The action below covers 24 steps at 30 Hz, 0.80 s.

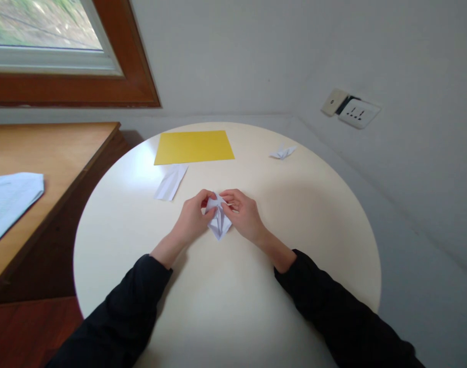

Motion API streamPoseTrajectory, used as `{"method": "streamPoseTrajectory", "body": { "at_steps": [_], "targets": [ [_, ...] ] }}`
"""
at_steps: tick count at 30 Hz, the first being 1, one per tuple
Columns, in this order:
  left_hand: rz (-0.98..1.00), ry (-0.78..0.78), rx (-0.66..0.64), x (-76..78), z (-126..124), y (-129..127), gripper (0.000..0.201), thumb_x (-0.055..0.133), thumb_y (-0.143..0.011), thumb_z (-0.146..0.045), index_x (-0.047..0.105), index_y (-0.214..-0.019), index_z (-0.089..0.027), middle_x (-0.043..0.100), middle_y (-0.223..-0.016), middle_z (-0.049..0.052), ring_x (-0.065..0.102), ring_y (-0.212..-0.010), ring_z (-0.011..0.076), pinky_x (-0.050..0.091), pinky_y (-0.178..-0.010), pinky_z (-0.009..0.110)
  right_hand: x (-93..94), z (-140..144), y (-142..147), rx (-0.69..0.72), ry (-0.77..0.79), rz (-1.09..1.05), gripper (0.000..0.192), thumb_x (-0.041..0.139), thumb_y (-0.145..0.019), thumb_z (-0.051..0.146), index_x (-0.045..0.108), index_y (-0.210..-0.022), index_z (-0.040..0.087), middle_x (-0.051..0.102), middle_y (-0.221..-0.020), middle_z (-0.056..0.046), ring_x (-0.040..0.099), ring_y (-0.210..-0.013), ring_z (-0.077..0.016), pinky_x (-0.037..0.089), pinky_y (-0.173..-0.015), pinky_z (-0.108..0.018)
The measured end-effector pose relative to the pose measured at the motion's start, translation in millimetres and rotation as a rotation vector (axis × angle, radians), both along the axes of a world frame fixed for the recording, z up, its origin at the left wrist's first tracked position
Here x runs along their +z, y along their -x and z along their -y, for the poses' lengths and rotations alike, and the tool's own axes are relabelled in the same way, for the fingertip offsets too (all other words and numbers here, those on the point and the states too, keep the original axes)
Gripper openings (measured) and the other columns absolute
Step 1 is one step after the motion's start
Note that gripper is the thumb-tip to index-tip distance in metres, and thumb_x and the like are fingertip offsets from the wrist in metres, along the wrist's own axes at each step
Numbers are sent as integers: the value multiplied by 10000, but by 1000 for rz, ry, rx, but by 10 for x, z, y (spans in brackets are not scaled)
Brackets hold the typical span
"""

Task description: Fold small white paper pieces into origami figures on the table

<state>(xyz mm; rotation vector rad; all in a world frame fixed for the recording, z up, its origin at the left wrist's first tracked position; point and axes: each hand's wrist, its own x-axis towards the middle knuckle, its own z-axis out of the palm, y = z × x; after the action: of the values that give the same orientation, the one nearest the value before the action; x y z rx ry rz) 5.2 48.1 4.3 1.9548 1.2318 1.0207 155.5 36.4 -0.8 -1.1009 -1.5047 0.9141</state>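
Between my two hands is a small piece of folded white paper [219, 225], with creased flaps and a point toward me. My left hand [195, 214] grips its left edge, the thumb on top and the fingers curled behind. On the other side, my right hand [243, 212] pinches the right edge with thumb and fingers. Parts of the paper are covered by my fingertips. Farther off to the right lies a folded white paper crane [282, 153]. A creased white paper strip [171, 182] rests beyond my left hand.
A yellow sheet [195, 147] lies at the far side of the round white table [226, 306]. To the left stands a wooden desk [65, 140] with a pale folded cloth or paper [15, 199] on it. A wall socket [358, 113] is at the right.
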Motion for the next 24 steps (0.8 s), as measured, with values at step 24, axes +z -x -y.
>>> {"method": "streamPoseTrajectory", "body": {
  "at_steps": [24],
  "targets": [
    [170, 13, 67, 10, 44, -66, 173, 489, -791, -195, 588, -930, -165, 669, -855, 52, 624, -763, 154, 509, -733, 292, -28, -73, 13, -17, 271, -170, 146, 567, -693, 121, 582, -827, 179, 687, -769, -23, 652, -688, -141, 531, -654, -265]
  ]
}}
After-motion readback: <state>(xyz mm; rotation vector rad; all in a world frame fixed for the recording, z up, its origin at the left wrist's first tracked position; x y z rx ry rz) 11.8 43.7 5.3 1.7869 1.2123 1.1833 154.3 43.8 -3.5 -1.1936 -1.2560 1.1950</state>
